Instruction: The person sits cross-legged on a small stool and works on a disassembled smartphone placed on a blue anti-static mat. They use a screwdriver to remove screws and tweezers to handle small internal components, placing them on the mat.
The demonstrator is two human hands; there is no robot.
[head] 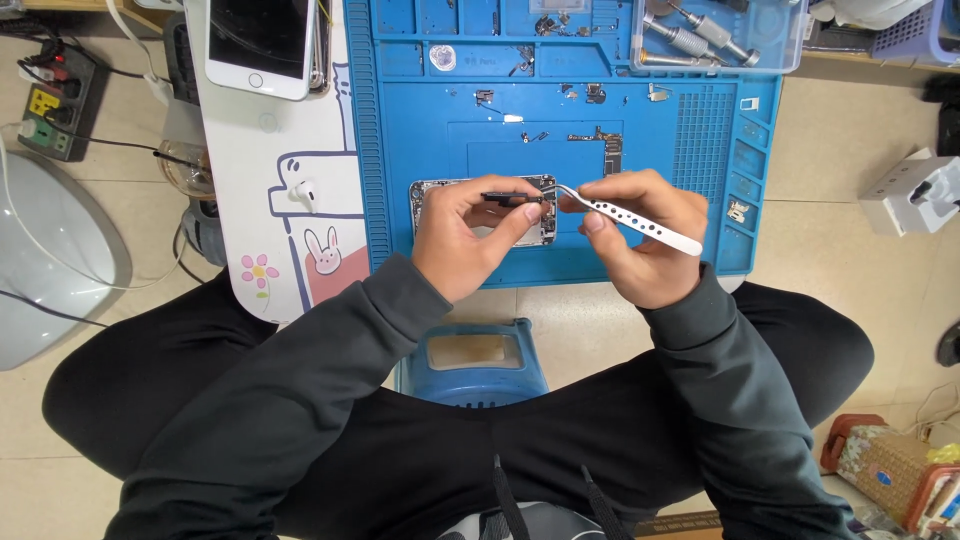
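The person sat cross-legged on the floor, dark sleeves reaching forward over a low white table (240, 150) decorated with a cartoon rabbit and a small flower. Most of the table was covered by a blue work mat (560, 130), its rim divided into little compartments and its surface scattered with tiny screws, brackets and a dark circuit board (611, 152). A white phone (262, 45) lay face up at the mat's upper left, and a clear plastic box (715, 35) holding metal tools stood on the upper right corner. A blue stool (472, 362) sat under the table edge between the knees, and a power strip (50, 105) with plugs lay on the floor at far left.

Near the front middle of the mat lay the opened phone body (440, 195) — a silver-edged frame, partly hidden under both hands. The left hand (470, 235) rested over it, thumb and forefinger pressed together, pinching a thin black strip-like part (510, 198) held level just above the frame. The right hand (640, 235) came in from the other side, its thumb and forefinger closed on a pair of white tweezers (640, 225) with a row of dark holes along the handle. The bent metal tips met the right end of the black part — whether they actually gripped it was too small to tell. The remaining fingers of both hands were curled under, the two hands nearly touching over the frame's right half.
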